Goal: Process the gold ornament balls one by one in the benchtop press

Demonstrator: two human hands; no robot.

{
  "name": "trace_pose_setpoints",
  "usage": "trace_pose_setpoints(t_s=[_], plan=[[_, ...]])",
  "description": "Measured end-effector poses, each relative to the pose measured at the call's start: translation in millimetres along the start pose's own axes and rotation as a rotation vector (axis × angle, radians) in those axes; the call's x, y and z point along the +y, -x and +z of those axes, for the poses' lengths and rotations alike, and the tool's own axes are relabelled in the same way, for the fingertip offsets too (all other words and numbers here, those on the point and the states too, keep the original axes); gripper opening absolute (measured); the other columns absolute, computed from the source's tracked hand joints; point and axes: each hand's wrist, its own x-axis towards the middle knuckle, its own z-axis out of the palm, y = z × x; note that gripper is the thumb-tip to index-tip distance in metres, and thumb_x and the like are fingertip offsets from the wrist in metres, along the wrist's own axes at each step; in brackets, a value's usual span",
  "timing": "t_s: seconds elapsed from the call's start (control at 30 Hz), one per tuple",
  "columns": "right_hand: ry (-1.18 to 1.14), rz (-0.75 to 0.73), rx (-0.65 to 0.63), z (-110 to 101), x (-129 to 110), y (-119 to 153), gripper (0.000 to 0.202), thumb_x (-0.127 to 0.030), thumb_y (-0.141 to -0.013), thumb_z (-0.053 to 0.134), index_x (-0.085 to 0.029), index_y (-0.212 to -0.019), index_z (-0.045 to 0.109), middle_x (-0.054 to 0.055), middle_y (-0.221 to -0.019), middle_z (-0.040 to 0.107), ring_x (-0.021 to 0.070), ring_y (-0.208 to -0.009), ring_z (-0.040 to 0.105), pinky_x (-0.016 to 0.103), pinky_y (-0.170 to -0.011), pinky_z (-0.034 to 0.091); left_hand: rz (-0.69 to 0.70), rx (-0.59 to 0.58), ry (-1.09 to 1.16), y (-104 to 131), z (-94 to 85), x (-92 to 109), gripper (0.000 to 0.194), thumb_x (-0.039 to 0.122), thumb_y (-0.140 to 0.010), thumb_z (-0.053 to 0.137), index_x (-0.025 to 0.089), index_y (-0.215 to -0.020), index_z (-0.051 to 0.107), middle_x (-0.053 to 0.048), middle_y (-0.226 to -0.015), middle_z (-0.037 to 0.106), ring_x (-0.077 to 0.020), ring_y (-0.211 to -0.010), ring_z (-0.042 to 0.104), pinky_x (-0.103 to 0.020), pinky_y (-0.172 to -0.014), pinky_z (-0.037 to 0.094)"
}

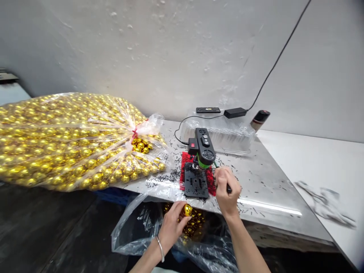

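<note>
Between the thumb and fingers of my left hand is a shiny gold ball, held just off the table's front edge. Below it, an open clear plastic bag contains more gold balls. My right hand is wrapped around the lever handle of a small black bench drill press. The drill's slotted black base plate stands on a red mat, with nothing seen clamped on it. Black shavings lie scattered around the base.
A large tied clear bag of gold balls fills the left side. Behind the drill are a clear plastic tray, a black power adapter, a phone-like black slab and a dark-capped can. White gloves lie at right.
</note>
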Motion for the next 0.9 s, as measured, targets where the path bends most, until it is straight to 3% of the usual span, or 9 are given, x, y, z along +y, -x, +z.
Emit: trace_pose_setpoints(t_s=[0.13,0.23,0.33,0.4,0.5,0.6,0.7,0.8,0.9], plan=[[-0.006,-0.018,-0.003,0,3,4,0.03,-0.013,-0.092,0.041,-0.021,-0.062,0.041,0.001,-0.066,0.048,0.0134,-0.065,0.048,0.029,-0.059,0.037,-0.026,-0.082,-0.072,5,0.3,-2,0.047,0.019,-0.069,0.074,0.03,-0.114,0.067,-0.008,-0.128,0.056,-0.0321,-0.119,0.051,-0.04,-0.107,0.035],[0.006,-0.036,-0.007,0,4,5,0.029,-0.011,-0.09,0.041,-0.02,-0.063,0.04,0.001,-0.067,0.049,0.0132,-0.065,0.049,0.029,-0.059,0.037,0.058,-0.047,-0.164,-10,-11.9,11,0.042,0.024,-0.067,0.077,0.03,-0.108,0.07,-0.009,-0.12,0.061,-0.032,-0.113,0.055,-0.04,-0.104,0.039],[0.007,-0.041,0.006,0,4,6,0.029,-0.009,-0.09,0.041,-0.02,-0.063,0.041,0.001,-0.067,0.048,0.0133,-0.065,0.049,0.028,-0.059,0.036,0.223,0.229,-0.284,-54,-46.5,39,0.015,0.029,-0.079,0.066,0.026,-0.091,0.074,-0.009,-0.108,0.066,-0.0281,-0.108,0.057,-0.041,-0.103,0.039],[0.004,-0.042,0.011,1,5,7,0.029,-0.008,-0.089,0.041,-0.02,-0.063,0.041,0.0,-0.067,0.048,0.0133,-0.065,0.049,0.028,-0.059,0.036,0.24,0.427,-0.478,-96,-79.9,59,0.017,0.032,-0.083,0.059,0.023,-0.083,0.073,-0.011,-0.105,0.066,-0.0285,-0.109,0.056,-0.044,-0.102,0.039],[-0.007,-0.05,0.006,1,7,9,0.027,-0.005,-0.088,0.041,-0.02,-0.065,0.041,0.001,-0.068,0.048,0.0129,-0.064,0.048,0.028,-0.058,0.036,0.075,0.481,-0.901,-156,-129.7,80,0.031,0.03,-0.09,0.043,0.016,-0.081,0.069,-0.016,-0.103,0.066,-0.0298,-0.106,0.058,-0.044,-0.098,0.041],[-0.016,-0.051,0.002,1,9,12,0.025,-0.003,-0.087,0.041,-0.019,-0.067,0.043,0.002,-0.069,0.049,0.0125,-0.064,0.047,0.028,-0.057,0.036,0.001,0.57,-0.996,-199,-163.5,85,0.031,0.015,-0.081,0.05,0.003,-0.107,0.063,-0.027,-0.121,0.056,-0.0379,-0.123,0.046,-0.049,-0.104,0.032],[-0.018,-0.062,0.003,0,10,13,0.025,-0.001,-0.085,0.041,-0.019,-0.068,0.043,0.002,-0.07,0.048,0.012,-0.064,0.047,0.027,-0.055,0.035,-0.074,0.699,-1.035,-225,-181.5,84,0.054,0.008,-0.078,0.051,-0.005,-0.13,0.043,-0.033,-0.137,0.04,-0.0412,-0.134,0.031,-0.052,-0.106,0.026],[-0.011,-0.092,-0.012,-1,11,14,0.026,0.001,-0.084,0.04,-0.018,-0.068,0.042,0.001,-0.069,0.048,0.0113,-0.063,0.047,0.026,-0.054,0.036,-0.151,0.753,-1.02,-242,-193.5,86,0.054,0.011,-0.083,0.048,-0.006,-0.133,0.038,-0.034,-0.135,0.042,-0.0403,-0.13,0.038,-0.051,-0.104,0.031],[-0.005,-0.122,-0.033,-2,11,16,0.026,0.004,-0.084,0.04,-0.018,-0.069,0.042,0.001,-0.067,0.047,0.0115,-0.065,0.048,0.025,-0.054,0.037,-0.211,0.79,-0.983,-249,-204.5,90,0.047,0.019,-0.088,0.05,-0.001,-0.13,0.043,-0.031,-0.128,0.048,-0.0385,-0.121,0.048,-0.051,-0.097,0.039]])
